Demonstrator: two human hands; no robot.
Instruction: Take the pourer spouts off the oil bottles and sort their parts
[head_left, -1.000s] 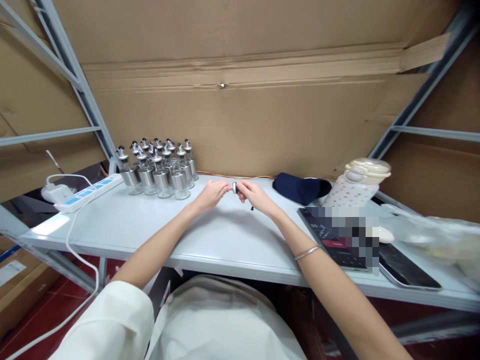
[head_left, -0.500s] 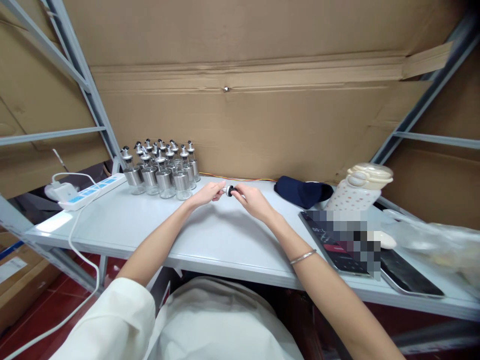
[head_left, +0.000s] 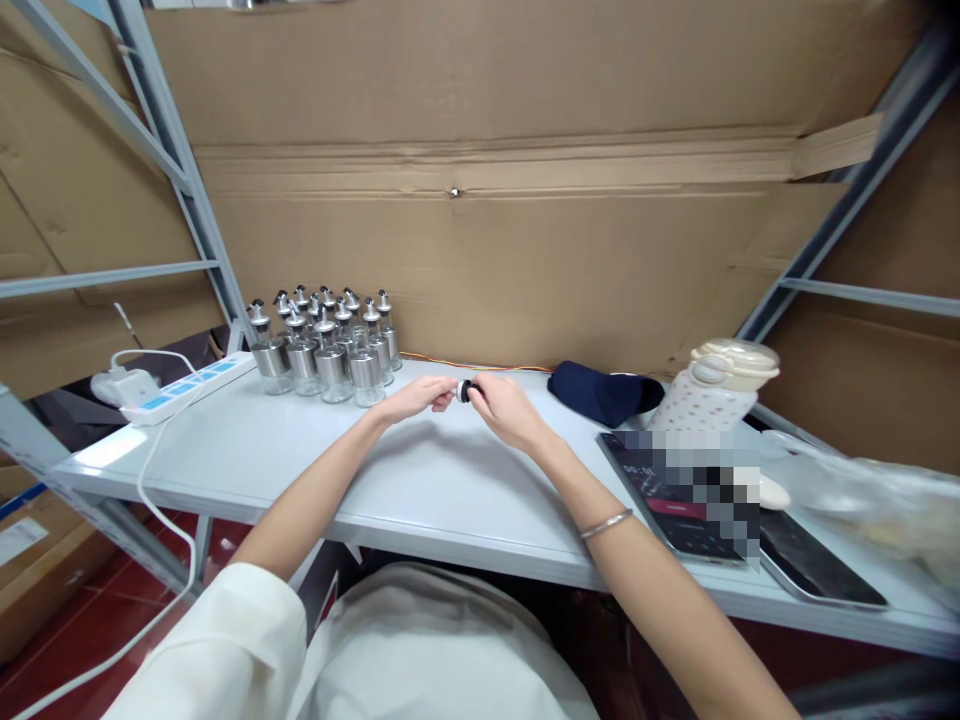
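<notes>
Cardboard (head_left: 487,270) rose beyond the hands. Over the pale table (head_left: 450,490), a small spout top (head_left: 463,391) sat between them, the left hand (head_left: 416,398) pinching one end, the right hand (head_left: 504,405) its black end. Steel-banded bottles (head_left: 331,370) crowded near the left hand; a navy cap (head_left: 596,390), dotted flask (head_left: 701,402) and tablet (head_left: 694,538) sat right of the right hand.

At 4 o'clock in our view, dark tablet (head_left: 697,530): we read pale digits (head_left: 639,469) "00" with colon, remainder too blurred. Marks on red bar (head_left: 679,508) below, too small for us. At 8 o'clock, white label (head_left: 21,541) on cardboard box (head_left: 56,585): we cannot make out wording.
</notes>
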